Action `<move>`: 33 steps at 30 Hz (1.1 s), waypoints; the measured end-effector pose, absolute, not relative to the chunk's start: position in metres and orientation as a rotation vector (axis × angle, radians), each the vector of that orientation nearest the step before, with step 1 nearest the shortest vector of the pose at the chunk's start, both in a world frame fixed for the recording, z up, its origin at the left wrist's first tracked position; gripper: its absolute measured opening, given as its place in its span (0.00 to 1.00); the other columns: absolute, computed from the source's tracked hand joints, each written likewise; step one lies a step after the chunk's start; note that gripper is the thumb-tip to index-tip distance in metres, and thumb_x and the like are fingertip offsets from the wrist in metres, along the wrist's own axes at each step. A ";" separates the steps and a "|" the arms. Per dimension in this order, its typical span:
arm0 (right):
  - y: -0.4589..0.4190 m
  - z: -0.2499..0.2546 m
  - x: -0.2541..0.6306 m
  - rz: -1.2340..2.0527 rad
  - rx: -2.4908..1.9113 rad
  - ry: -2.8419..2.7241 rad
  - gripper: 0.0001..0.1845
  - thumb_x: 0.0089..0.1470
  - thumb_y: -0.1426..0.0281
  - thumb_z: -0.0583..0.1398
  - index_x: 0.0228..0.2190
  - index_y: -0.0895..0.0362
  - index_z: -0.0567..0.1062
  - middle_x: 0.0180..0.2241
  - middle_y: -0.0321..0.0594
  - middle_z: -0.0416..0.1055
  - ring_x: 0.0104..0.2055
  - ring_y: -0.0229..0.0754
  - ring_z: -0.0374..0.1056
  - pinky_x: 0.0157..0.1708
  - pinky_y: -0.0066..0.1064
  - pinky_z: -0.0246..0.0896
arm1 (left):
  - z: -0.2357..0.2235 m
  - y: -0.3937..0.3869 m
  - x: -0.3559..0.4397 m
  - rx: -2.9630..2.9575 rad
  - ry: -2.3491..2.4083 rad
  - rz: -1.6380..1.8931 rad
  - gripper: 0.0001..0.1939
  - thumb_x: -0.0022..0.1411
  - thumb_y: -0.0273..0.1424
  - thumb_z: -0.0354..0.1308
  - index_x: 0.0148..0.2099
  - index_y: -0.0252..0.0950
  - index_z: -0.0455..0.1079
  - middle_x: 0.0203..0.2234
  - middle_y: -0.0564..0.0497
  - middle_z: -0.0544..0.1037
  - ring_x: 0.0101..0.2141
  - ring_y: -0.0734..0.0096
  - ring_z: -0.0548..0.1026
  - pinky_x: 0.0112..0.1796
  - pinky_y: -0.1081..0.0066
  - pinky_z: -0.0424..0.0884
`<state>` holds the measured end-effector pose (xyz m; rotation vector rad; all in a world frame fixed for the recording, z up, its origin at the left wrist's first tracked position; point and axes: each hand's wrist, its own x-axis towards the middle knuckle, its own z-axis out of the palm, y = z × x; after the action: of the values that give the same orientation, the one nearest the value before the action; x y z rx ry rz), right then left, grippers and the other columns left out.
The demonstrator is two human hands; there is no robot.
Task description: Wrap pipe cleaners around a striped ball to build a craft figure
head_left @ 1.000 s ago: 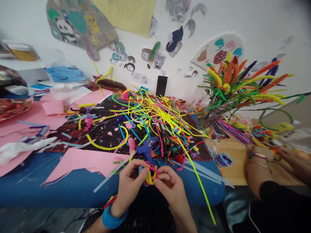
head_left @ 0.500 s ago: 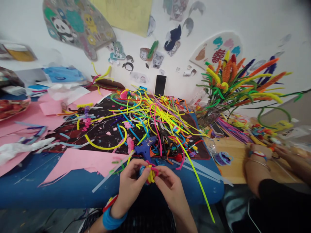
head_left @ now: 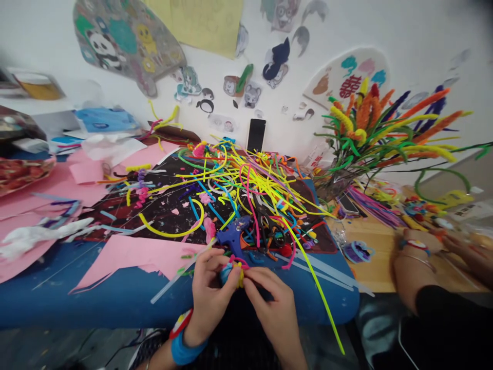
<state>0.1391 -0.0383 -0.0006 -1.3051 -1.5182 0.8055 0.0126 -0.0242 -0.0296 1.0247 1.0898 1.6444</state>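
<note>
Both hands are pinching 1 little pipe cleaner bundle [head_left: 234, 271], yellow and pink twisted together, right at the near edge of the blue table [head_left: 96, 303]. Left hand [head_left: 210, 293] is curling its fingers around it, right hand [head_left: 269, 298] is gripping it with thumb and fingertips. A blue glue gun [head_left: 231, 237] is lying just behind. A co-worker's hand [head_left: 414, 252] is resting well off to the right.

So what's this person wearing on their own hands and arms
Both hands are bare, with no gloves or rings visible. The left hand has a thick blue wristband with a red, white and yellow band above it. The right hand shows no band or sleeve.
</note>
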 end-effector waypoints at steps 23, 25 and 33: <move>-0.031 -0.009 0.152 0.976 -1.156 -1.437 0.04 0.57 0.72 0.62 0.30 0.54 0.78 0.31 0.38 0.76 0.36 0.40 0.72 0.38 0.30 0.68 | -0.013 -0.016 0.002 1.109 0.904 1.307 0.17 0.65 0.30 0.59 0.54 0.38 0.58 0.25 0.58 0.72 0.22 0.77 0.70 0.24 0.77 0.67; -0.031 -0.009 0.152 0.973 -1.147 -1.447 0.04 0.56 0.72 0.63 0.30 0.54 0.79 0.31 0.38 0.76 0.36 0.41 0.72 0.39 0.31 0.68 | -0.013 -0.016 0.001 1.105 0.899 1.293 0.18 0.66 0.31 0.58 0.54 0.38 0.58 0.25 0.58 0.72 0.21 0.78 0.68 0.23 0.77 0.65; -0.027 -0.015 0.149 0.912 -1.165 -1.407 0.05 0.52 0.73 0.66 0.29 0.51 0.83 0.41 0.41 0.70 0.44 0.43 0.69 0.47 0.33 0.66 | -0.012 -0.011 0.001 1.000 0.949 1.380 0.21 0.63 0.32 0.61 0.53 0.38 0.57 0.25 0.58 0.73 0.25 0.76 0.71 0.27 0.78 0.66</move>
<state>0.1489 -0.0270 -0.0153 -1.1653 -1.4069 0.9122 0.0008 -0.0107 -0.0116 0.9996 0.9487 1.3800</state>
